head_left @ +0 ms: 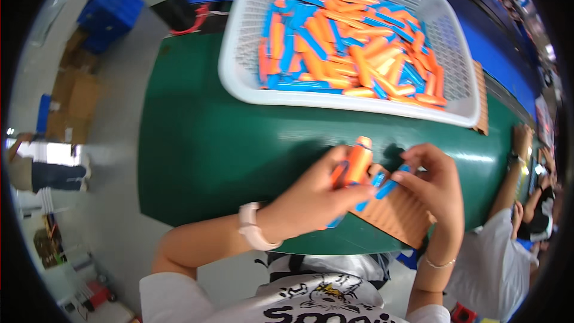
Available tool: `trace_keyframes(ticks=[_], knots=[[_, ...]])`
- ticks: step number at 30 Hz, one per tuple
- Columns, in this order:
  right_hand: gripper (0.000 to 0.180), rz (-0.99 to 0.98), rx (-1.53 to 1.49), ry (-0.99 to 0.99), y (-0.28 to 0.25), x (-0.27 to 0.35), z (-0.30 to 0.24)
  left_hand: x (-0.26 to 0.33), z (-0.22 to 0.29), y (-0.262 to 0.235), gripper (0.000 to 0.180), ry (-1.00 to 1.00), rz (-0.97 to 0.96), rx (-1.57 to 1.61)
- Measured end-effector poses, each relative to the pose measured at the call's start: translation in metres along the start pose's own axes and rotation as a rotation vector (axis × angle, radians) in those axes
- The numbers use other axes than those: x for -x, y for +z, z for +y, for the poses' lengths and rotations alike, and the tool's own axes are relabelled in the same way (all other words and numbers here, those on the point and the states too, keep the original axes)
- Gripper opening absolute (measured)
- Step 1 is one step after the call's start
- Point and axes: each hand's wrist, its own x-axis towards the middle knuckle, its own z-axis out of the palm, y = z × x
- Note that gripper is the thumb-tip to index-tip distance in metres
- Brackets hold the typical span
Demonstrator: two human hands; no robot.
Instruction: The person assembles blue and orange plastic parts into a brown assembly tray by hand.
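Observation:
Several narrow orange and blue plastic pieces [359, 164] are bunched in my left hand [323, 188], its fingers closed round them. They look like small tubes or handles; their exact kind I cannot make out. My right hand [433, 182] pinches a slim blue piece [391, 182] between thumb and fingers, close to the left hand's bunch. Under both hands lies a brown ridged board [400, 218] with parallel grooves, partly covered by them. Beyond the hands stands a white plastic basket [347, 100], heaped with loose orange and blue pieces [353, 48] of the same sort.
The basket and board rest on a green table [197, 143]. Another brown ridged sheet [480, 98] shows beside the basket's right wall. A co-worker's arm [508, 179] reaches over the table at right. Blue crates [110, 12] and cardboard boxes [81, 98] stand on the floor at left.

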Motion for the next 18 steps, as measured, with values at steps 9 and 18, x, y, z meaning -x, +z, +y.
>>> trace_keyframes(ticks=[9, 18], knots=[[0.034, -0.011, 0.339, -0.133, 0.007, 0.014, 0.01, -0.006, 0.001, 0.004, 0.034, -0.098, -0.046, 0.015], [0.013, -0.216, -0.553, -0.059, 0.026, 0.018, -0.003, 0.0, -0.007, 0.008, 0.033, -0.032, -0.234, -0.171]])
